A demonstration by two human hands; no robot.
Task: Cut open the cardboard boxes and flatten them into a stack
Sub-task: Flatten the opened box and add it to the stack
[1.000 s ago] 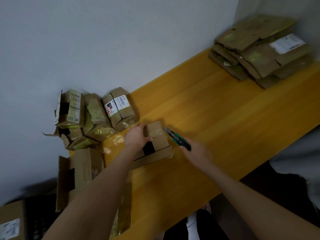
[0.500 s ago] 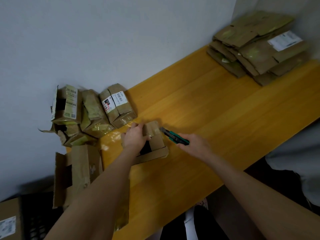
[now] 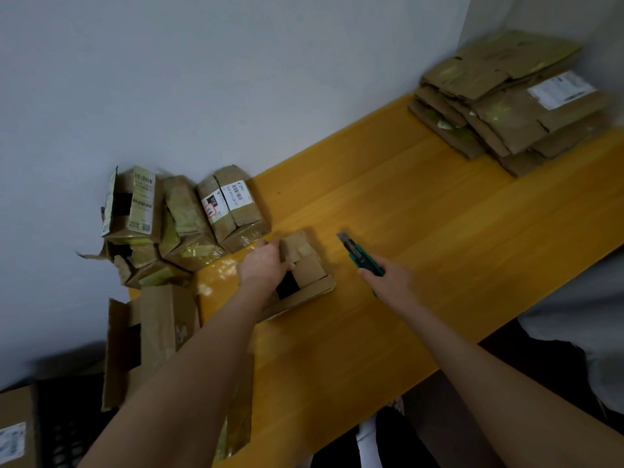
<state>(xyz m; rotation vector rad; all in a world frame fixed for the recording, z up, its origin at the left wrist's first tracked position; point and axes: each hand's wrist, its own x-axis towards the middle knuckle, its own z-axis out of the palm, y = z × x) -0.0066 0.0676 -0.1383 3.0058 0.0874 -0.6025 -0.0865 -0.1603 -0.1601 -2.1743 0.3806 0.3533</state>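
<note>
A small brown cardboard box (image 3: 305,265) lies on the yellow wooden table (image 3: 422,238), its top partly open with a dark gap. My left hand (image 3: 263,265) grips its left side, thumb curled over the top. My right hand (image 3: 388,282) holds a green utility knife (image 3: 359,253) just right of the box, blade out and pointing away, clear of the cardboard. A stack of flattened boxes (image 3: 510,106) sits at the far right corner. Several taped, unopened boxes (image 3: 233,207) are piled against the wall on the left.
A taller opened carton (image 3: 148,336) stands off the table's left end, with a labelled box (image 3: 13,434) at the bottom left corner. A grey wall runs behind the table. Grey cloth (image 3: 580,332) shows beyond the near table edge at right.
The knife has drawn back from the box's right edge, a little to the right, and now sits apart from it. My left hand keeps its hold on the box.
</note>
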